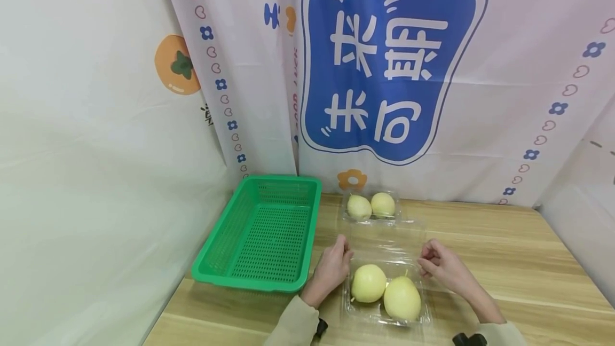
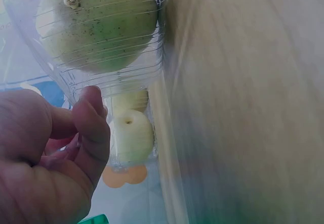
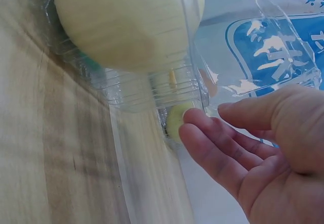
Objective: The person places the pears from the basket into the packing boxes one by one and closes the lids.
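A clear plastic box [image 1: 384, 318] with its lid [image 1: 384, 236] raised at the back stands in front of me. Inside lie two pale yellow pears, one on the left [image 1: 369, 283] and one on the right [image 1: 402, 298]. My left hand [image 1: 331, 266] is at the box's back left corner; its bent fingertips pinch the clear edge in the left wrist view. Near the back right corner, my right hand [image 1: 444, 266] has loosely bent fingers, with thumb and fingertips apart beside the rim [image 3: 202, 100] in the right wrist view.
A green perforated plastic basket [image 1: 271, 242] with nothing in it stands to the left. Behind the open box, a second clear box [image 1: 371, 217] holds two pears against the printed curtain [image 1: 504, 95]. The wooden tabletop [image 1: 528, 260] extends to the right.
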Demonstrator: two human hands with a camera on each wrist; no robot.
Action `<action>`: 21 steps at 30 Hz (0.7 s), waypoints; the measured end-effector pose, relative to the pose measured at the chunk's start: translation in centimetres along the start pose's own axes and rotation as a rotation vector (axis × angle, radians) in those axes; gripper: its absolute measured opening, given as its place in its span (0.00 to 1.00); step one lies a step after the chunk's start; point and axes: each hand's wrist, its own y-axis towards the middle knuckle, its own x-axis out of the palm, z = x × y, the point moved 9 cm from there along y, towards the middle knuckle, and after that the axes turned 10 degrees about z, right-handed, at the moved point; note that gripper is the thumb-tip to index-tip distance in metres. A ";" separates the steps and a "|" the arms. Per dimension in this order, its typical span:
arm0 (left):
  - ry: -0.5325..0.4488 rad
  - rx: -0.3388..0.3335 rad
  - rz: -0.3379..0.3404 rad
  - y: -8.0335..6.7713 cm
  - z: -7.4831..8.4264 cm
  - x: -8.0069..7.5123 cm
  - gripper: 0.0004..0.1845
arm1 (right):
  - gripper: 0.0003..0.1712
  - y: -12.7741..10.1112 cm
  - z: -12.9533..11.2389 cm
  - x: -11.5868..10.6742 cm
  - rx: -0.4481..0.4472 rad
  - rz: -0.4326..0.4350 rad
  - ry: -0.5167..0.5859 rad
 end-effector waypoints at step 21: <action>0.031 -0.046 -0.028 -0.2 -0.2 -1.0 0.07 | 0.07 -0.1 0.4 -0.1 0.077 -0.019 0.018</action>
